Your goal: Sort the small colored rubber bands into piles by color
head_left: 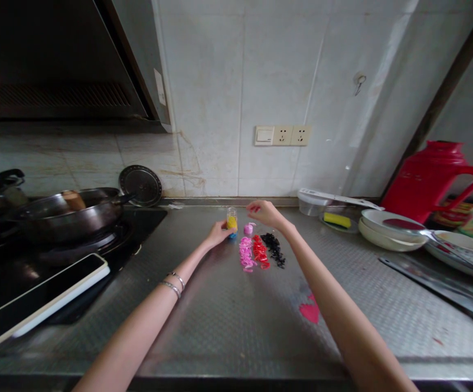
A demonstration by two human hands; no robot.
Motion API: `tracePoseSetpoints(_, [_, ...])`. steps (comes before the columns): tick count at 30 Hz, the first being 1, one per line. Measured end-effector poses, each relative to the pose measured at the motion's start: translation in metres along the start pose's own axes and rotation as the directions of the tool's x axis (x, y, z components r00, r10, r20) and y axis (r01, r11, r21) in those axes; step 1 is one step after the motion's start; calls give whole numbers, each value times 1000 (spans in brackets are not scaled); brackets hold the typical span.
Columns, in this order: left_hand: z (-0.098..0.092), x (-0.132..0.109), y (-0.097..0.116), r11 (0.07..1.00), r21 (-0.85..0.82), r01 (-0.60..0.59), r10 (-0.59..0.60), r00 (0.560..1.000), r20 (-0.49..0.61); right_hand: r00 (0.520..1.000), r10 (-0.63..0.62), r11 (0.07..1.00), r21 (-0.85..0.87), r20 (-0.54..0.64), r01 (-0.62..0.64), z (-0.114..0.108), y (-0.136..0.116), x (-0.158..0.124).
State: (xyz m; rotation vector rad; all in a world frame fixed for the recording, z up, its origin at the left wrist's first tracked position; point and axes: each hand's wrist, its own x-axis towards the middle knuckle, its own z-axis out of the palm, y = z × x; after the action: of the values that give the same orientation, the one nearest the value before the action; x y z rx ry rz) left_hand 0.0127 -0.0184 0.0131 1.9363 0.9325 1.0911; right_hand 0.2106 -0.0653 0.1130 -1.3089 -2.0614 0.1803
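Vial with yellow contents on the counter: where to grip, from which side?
Pinch the vial around its lower body, coming from the left, as the left hand does. It stands upright and slim, so a side grip likely keeps it level; the small pink piece and pink pile crowd its right.

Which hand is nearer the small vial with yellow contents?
Left. The left hand holds the vial at its base; the right hand hovers apart to its right, near the pink cap.

Three heaps of tiny bands lay there: one pink heap (245, 253), one red heap (260, 252), one black heap (274, 249); also one vial (232, 220) and one phone (44, 297).
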Motion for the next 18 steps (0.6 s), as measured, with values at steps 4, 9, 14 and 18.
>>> tracePoseSetpoints(4, [0,-2,5,999,31,5,-4,1000,-7,966,-175,972,-125,192,201,-8,-26,-34])
tracePoseSetpoints(9, [1,-3,7,1000,13,27,-27,999,-39,902,-278,912,-205,330,356,3,-53,-94])
tracePoseSetpoints(14, [1,-1,3,999,-26,30,-31,999,-34,910,-254,897,-273,328,348,16,-54,-120])
tracePoseSetpoints(18, [1,-1,2,999,-38,19,-20,999,-28,922,-214,896,-311,324,317,24,-49,-121])
